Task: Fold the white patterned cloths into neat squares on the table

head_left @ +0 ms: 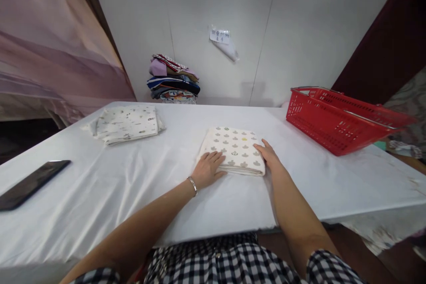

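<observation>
A white cloth with rows of small grey, green and yellow prints lies folded into a flat rectangle in front of me. My left hand grips its near left corner, fingers on top and thumb along the front edge. At the right edge, my right hand holds the cloth's side, its thumb on the upper face and some fingertips hidden. Farther left lies another folded white cloth with sparse dark and green prints, apart from both hands.
A white-covered table carries everything. A red plastic basket stands at the right. A dark tablet-like device lies at the left edge. Several folded fabrics are stacked against the back wall, and a paper sign hangs there.
</observation>
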Demonstrator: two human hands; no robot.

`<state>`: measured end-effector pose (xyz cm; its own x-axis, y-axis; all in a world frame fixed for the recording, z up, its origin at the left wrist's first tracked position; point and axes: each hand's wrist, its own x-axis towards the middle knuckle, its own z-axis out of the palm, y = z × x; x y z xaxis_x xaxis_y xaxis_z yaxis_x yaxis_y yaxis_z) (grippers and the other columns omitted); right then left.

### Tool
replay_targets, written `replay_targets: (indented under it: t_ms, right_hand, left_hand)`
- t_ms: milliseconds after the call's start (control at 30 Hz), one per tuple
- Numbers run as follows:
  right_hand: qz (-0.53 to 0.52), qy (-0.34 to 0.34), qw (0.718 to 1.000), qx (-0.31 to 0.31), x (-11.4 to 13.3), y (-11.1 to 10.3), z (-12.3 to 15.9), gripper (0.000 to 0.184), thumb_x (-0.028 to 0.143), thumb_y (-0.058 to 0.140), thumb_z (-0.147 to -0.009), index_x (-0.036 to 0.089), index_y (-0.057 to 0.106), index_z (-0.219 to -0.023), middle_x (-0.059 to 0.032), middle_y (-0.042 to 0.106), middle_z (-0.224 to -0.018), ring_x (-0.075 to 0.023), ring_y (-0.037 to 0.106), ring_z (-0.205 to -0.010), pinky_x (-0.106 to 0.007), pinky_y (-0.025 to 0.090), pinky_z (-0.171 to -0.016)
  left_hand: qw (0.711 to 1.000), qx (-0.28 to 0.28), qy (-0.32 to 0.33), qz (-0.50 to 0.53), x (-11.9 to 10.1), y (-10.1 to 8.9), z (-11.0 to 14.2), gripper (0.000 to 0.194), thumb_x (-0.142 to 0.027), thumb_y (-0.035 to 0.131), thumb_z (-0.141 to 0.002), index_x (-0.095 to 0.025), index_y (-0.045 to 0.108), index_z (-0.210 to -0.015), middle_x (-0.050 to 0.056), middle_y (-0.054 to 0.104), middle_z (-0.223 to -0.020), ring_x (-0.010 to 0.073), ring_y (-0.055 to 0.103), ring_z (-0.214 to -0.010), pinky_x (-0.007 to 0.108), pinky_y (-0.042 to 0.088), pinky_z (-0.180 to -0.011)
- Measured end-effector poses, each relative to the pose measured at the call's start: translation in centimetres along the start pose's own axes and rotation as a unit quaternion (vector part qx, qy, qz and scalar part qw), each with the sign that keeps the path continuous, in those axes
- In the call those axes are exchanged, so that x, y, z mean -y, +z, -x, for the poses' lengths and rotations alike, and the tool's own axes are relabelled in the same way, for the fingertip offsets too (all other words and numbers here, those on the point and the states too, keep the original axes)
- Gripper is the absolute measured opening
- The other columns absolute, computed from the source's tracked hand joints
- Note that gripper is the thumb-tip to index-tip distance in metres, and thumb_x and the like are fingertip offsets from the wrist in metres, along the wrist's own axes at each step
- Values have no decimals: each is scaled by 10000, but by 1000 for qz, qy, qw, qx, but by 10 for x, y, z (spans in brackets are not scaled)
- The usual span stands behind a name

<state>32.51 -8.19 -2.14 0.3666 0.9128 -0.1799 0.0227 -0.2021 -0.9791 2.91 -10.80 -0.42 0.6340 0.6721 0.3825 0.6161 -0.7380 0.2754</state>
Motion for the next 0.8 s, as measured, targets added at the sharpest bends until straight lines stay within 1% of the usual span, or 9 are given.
replay_targets:
  t_ms: [100, 167, 233, 300, 433, 567, 700, 733, 800]
  right_hand:
    - [-23, 27, 999, -3, 2, 1, -1, 921, 383, 710, -640, 227, 230, -1411, -125, 531, -1264, -223, 618, -976, -353, 520, -787]
    - [-43, 36, 998, -5, 2, 1, -2, 923, 390, 708, -646, 221, 222, -1412, -137, 520, -1275, -219, 618, -980, -346, 524, -780]
    - [-59, 37, 998, -2, 1, 0, -2, 930, 396, 707, -650, 217, 206, -1414, -141, 518, -1277, -216, 616, -988, -341, 526, -780]
    - [-60, 33, 998, 0, -1, -1, -3, 928, 401, 710, -648, 219, 213, -1410, -133, 527, -1270, -216, 613, -997, -345, 527, -785]
    - [-52, 27, 998, 3, 2, -2, -6, 865, 412, 694, -664, 224, 262, -1390, -119, 547, -1251, -229, 610, -1004, -367, 532, -778]
    - [-46, 28, 999, -1, 16, 6, -17, 840, 364, 677, -689, 192, 257, -1396, -139, 565, -1223, -231, 630, -958, -347, 539, -751]
    - [21, 60, 998, -25, 33, 14, -34, 867, 318, 722, -642, 150, 301, -1381, -178, 592, -1165, -246, 650, -860, -363, 543, -684]
    - [34, 57, 997, -31, 35, 15, -39, 862, 291, 726, -632, 156, 314, -1376, -173, 602, -1149, -241, 651, -839, -363, 542, -673]
    - [39, 27, 998, -42, 37, 17, -48, 842, 244, 715, -633, 183, 320, -1374, -142, 631, -1099, -222, 653, -803, -354, 539, -671]
  left_hand:
    - [998, -33, -39, 22, 10, -6, -8, 407, -468, 473, -838, -223, 566, -1149, 88, 566, -1226, 235, 458, -1191, 414, 335, -1007]
    - [995, -54, -81, 9, 19, -7, -12, 395, -467, 452, -848, -213, 581, -1122, 95, 549, -1248, 244, 424, -1223, 426, 330, -1010]
    - [991, -56, -120, 5, 28, -4, -15, 406, -475, 454, -842, -210, 575, -1125, 92, 510, -1294, 250, 386, -1254, 430, 326, -1015]
    - [988, -55, -146, 19, 33, 1, -14, 414, -477, 451, -842, -213, 561, -1141, 83, 479, -1327, 239, 372, -1266, 415, 328, -1022]
    - [984, -70, -157, 40, 35, 10, -9, 409, -461, 442, -850, -214, 550, -1158, 74, 462, -1343, 234, 348, -1282, 411, 312, -1042]
    - [983, -65, -163, 46, 34, 10, -8, 405, -442, 462, -846, -214, 548, -1169, 74, 453, -1352, 239, 336, -1289, 425, 305, -1049]
    - [979, -67, -183, 65, 34, 10, -8, 409, -448, 482, -835, -221, 558, -1167, 73, 452, -1354, 254, 326, -1295, 448, 305, -1046]
    - [978, -67, -184, 67, 34, 10, -7, 417, -455, 478, -836, -218, 559, -1169, 75, 452, -1355, 255, 326, -1295, 450, 308, -1045]
    - [979, -64, -180, 69, 33, 9, -7, 440, -474, 459, -842, -206, 558, -1177, 81, 450, -1356, 254, 321, -1297, 448, 310, -1046]
